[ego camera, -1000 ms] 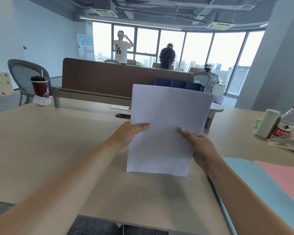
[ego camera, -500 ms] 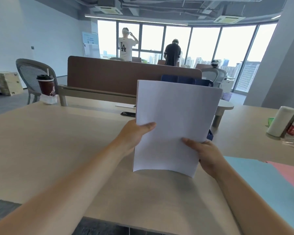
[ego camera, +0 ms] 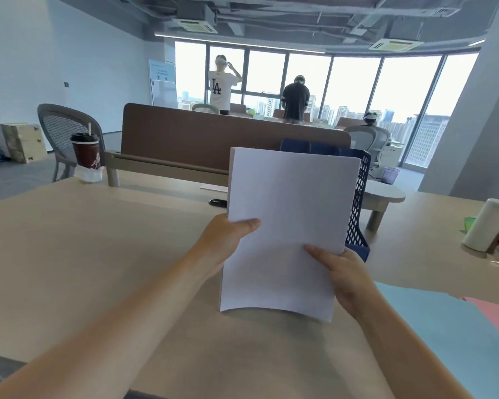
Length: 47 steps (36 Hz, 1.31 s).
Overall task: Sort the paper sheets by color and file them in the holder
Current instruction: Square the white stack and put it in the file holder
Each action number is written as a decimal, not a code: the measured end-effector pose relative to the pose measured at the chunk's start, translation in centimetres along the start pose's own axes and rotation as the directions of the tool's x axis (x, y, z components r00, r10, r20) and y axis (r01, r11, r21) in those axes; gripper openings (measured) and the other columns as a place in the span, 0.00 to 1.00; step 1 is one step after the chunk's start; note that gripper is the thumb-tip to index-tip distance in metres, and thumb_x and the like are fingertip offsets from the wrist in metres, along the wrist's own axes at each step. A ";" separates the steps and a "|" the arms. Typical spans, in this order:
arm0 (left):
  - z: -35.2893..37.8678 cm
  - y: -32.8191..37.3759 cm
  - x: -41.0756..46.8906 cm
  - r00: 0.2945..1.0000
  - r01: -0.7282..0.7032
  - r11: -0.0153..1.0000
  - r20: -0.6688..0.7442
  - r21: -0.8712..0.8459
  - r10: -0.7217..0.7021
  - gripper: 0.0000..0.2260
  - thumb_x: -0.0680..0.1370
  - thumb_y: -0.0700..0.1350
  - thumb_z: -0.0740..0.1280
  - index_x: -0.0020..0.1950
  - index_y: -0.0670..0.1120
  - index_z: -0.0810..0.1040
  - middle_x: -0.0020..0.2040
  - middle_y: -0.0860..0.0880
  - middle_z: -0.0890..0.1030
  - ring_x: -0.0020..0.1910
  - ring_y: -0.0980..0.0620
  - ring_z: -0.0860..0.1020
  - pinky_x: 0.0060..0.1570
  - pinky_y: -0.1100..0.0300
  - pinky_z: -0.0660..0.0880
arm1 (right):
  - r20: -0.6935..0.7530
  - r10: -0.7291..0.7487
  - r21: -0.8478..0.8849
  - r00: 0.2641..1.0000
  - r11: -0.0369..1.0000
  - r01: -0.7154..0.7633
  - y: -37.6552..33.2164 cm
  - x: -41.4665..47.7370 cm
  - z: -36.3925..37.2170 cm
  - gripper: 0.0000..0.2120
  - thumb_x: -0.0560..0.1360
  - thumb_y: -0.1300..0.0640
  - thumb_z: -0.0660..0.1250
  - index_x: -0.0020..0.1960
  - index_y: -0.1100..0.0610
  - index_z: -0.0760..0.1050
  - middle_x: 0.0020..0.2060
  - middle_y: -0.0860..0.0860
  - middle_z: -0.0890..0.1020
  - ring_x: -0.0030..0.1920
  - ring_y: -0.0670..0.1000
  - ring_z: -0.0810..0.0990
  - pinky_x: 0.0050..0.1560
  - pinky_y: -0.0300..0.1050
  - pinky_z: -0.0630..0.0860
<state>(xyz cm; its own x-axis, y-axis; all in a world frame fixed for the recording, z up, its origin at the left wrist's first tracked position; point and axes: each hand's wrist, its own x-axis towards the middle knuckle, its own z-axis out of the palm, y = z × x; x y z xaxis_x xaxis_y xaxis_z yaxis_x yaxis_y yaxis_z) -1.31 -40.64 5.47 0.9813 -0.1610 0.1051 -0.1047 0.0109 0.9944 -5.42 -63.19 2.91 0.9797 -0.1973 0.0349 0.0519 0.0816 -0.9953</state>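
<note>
- Head view: both hands are up off the table (ego camera: 98, 254), holding the white stack (ego camera: 288, 226) upright just in front of the blue mesh holder (ego camera: 357, 197), which the paper largely hides.
- The left hand (ego camera: 222, 240) pinches the stack's left edge with its thumb on the front face. The right hand (ego camera: 346, 272) grips the lower right edge the same way. The fingers behind the paper are out of sight.
- First worry: the bottom edge bows and hangs free. If either pinch loosens, I'd expect sheets to fan out and slide down.
- Second worry: the slots are hidden behind the paper. Going in blind, a lower corner could catch the mesh wall or a divider and crumple, or the stack could land in the wrong compartment.
- Third: the holder looks light, so a firm push could shove it back instead of seating the paper.
- Fourth: the blue sheets (ego camera: 432, 326) and pink sheets (ego camera: 496, 315) lie flat just beside the right forearm. A careless sweep could drag them and mix the colours.
- The coffee cup (ego camera: 85, 151) sits well apart at far left and looks like no threat.
</note>
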 end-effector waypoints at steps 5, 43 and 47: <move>0.0 -0.6 0.0 1.000 -0.004 0.994 -0.005 0.109 0.005 0.11 0.77 0.49 0.70 0.60 0.51 0.82 0.53 0.56 0.85 0.54 0.55 0.83 0.62 0.52 0.76 | 0.009 0.004 0.000 1.000 1.000 -0.004 0.5 0.5 0.1 0.09 0.72 0.60 0.75 0.51 0.60 0.83 0.46 0.55 0.87 0.46 0.55 0.86 0.50 0.51 0.81; 0.7 15.0 3.5 0.932 -0.184 0.640 -0.073 0.746 0.354 0.14 0.79 0.38 0.58 0.33 0.42 0.64 0.31 0.47 0.67 0.29 0.49 0.64 0.24 0.65 0.61 | 0.146 -0.313 -0.613 0.938 0.716 0.334 -7.7 2.7 6.4 0.24 0.77 0.40 0.66 0.70 0.48 0.72 0.69 0.45 0.71 0.57 0.45 0.71 0.45 0.38 0.68; 1.5 14.9 4.7 0.884 -0.195 0.634 -0.146 0.748 0.445 0.15 0.81 0.41 0.57 0.34 0.48 0.63 0.34 0.50 0.68 0.30 0.56 0.65 0.30 0.66 0.64 | 0.181 -0.350 -0.602 0.919 0.700 0.385 -7.8 1.7 8.0 0.26 0.78 0.36 0.62 0.72 0.45 0.69 0.69 0.44 0.73 0.61 0.48 0.76 0.51 0.43 0.75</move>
<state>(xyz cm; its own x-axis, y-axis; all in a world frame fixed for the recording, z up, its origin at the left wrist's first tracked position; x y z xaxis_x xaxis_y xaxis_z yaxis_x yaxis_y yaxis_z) 1.52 -42.72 20.78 0.8441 0.0069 0.5361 -0.3788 -0.7000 0.6054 -2.62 -56.37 11.49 0.9174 -0.0335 0.3965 0.2966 -0.6067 -0.7375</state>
